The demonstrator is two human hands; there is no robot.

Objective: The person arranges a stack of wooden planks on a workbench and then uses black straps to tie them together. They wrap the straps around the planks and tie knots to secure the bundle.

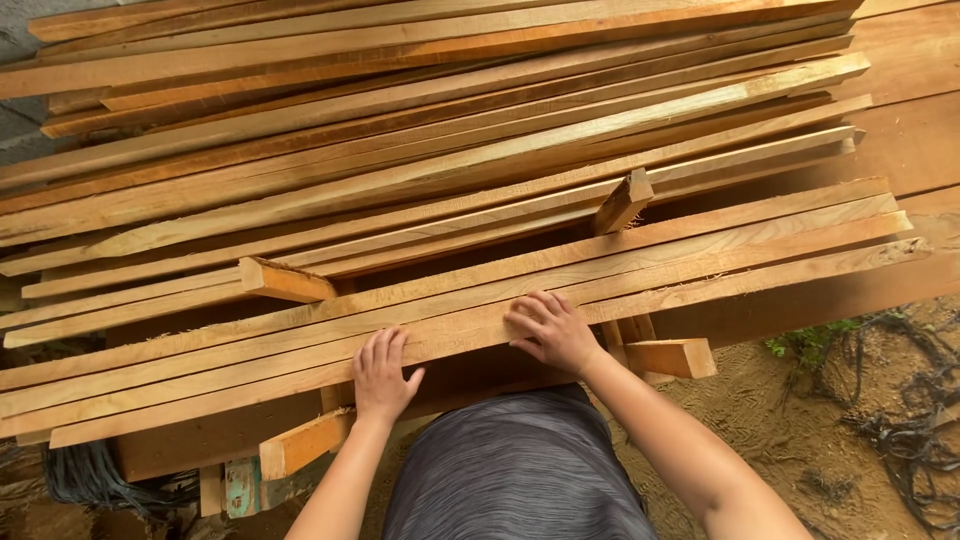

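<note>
Resting flat with fingers spread, the left hand (pixel 382 375) is laid on the near edge of a long wooden slat (pixel 300 372); the right hand (pixel 553 330) is pressed on the same slat, fingers bent and splayed, nothing being gripped; the slat is seen atop a stack of planks (pixel 450 150), nearest the body; short cross blocks (pixel 672 357) are seen beneath; sandy ground (pixel 800 440) lies at right.

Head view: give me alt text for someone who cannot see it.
Both hands, left hand and right hand, rest flat on the nearest long wooden plank of a big stack of rough-sawn planks. Short wooden blocks sit among the planks; sandy ground lies below right.
</note>
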